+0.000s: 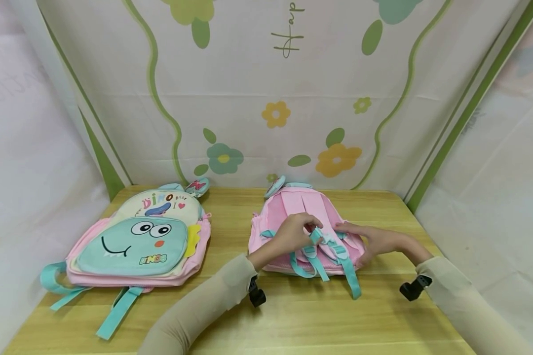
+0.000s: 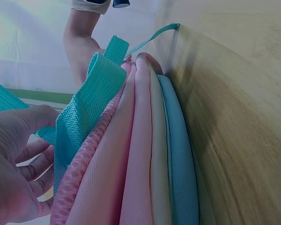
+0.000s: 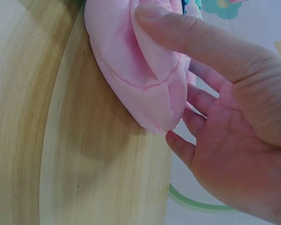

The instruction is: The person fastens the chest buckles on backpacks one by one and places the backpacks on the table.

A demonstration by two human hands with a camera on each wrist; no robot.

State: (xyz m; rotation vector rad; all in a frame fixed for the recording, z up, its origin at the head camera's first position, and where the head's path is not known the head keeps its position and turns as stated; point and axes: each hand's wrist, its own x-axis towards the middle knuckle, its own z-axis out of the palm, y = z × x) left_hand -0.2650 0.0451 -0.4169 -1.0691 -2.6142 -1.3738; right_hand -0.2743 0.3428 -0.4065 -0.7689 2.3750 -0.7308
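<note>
A pink backpack point(image 1: 308, 201) lies front down on the wooden table, its back panel and shoulder straps facing up. My left hand point(image 1: 295, 231) is over its middle and pinches a teal webbing strap point(image 1: 315, 235) near a light buckle point(image 1: 327, 238). In the left wrist view, that hand's thumb and fingers point(image 2: 36, 164) are about the teal webbing point(image 2: 84, 103). My right hand point(image 1: 377, 240) holds the backpack's right side. Its thumb point(image 3: 178, 28) lies on the pink fabric point(image 3: 140, 61) in the right wrist view, with the other fingers on the far side.
A second backpack point(image 1: 133, 244), with a teal dinosaur face on its front, lies face up at the left. Its teal straps point(image 1: 120, 313) trail toward the front of the table point(image 1: 311, 320). A flowered cloth backdrop point(image 1: 248, 74) stands behind the table.
</note>
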